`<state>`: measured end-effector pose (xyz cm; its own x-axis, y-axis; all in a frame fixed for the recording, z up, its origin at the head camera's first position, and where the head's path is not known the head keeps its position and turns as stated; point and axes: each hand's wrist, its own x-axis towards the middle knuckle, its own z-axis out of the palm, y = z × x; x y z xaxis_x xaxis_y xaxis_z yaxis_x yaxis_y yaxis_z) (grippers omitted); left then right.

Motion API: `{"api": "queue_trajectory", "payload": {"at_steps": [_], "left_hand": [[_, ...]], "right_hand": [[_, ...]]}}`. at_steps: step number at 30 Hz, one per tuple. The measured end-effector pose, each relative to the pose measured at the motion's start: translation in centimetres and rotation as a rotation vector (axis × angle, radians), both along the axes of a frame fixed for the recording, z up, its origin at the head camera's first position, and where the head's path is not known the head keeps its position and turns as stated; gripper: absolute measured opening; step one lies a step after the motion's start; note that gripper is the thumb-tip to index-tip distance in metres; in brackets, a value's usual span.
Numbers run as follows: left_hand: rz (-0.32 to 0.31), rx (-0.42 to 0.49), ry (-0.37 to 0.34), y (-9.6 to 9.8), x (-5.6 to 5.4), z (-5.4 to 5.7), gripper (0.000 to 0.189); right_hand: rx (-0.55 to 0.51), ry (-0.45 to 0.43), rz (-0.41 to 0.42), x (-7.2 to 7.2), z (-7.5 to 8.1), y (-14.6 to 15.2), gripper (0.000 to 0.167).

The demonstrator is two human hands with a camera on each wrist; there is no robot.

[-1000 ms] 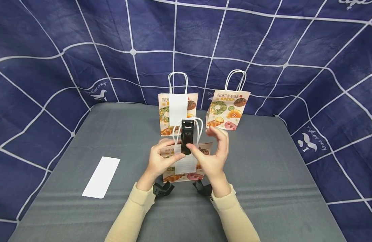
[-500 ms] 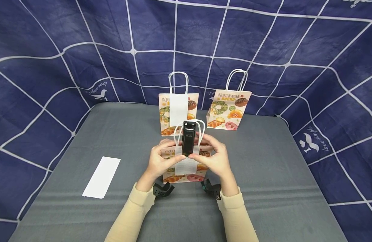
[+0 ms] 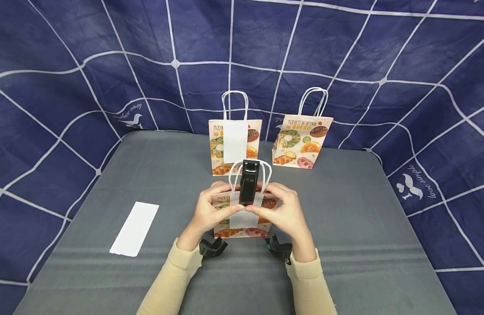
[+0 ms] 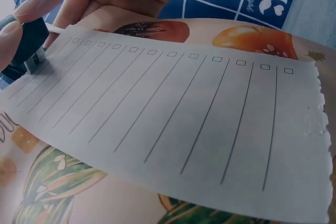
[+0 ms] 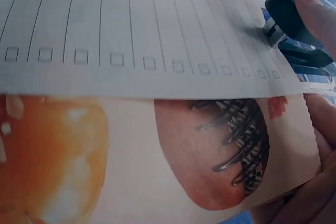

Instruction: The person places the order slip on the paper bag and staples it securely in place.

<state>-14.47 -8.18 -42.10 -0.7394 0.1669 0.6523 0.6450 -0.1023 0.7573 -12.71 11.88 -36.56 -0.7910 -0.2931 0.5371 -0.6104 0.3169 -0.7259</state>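
A black stapler (image 3: 249, 183) straddles the top edge of the front paper bag (image 3: 222, 232), between its white handles. My left hand (image 3: 210, 208) and right hand (image 3: 287, 212) hold it from either side, thumbs meeting at its near end and fingers behind the bag's top. A white lined checklist (image 4: 173, 103) lies against the bag's bread-printed front. In the left wrist view the nose of the stapler (image 4: 31, 45) sits on the checklist's top end. The right wrist view shows a thumb on the stapler (image 5: 291, 19) at that same end.
Two more bread-printed bags stand behind: one bag (image 3: 216, 148) with a white slip (image 3: 235, 142) on its front, and another bag (image 3: 303, 142) to its right. A loose white paper strip (image 3: 134, 229) lies left on the grey table (image 3: 344, 218). A blue gridded cloth (image 3: 202, 43) hangs around.
My right hand has come in from the stapler's right side, its raised fingers now tucked behind the bag's top. Its thumb has moved down to the stapler's near end, beside the left thumb.
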Motion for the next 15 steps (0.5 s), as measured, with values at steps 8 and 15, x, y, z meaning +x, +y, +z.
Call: {"api": "queue_trajectory", "payload": {"at_steps": [8, 15], "left_hand": [[0.013, -0.025, -0.01, 0.0, 0.1, 0.3, 0.042], [0.056, -0.036, 0.036, 0.2, 0.2, 0.8, 0.041]], "right_hand": [[-0.136, -0.088, 0.025, -0.9, -1.5, 0.4, 0.042], [-0.227, -0.13, 0.047, -1.2, -1.9, 0.3, 0.059]]}}
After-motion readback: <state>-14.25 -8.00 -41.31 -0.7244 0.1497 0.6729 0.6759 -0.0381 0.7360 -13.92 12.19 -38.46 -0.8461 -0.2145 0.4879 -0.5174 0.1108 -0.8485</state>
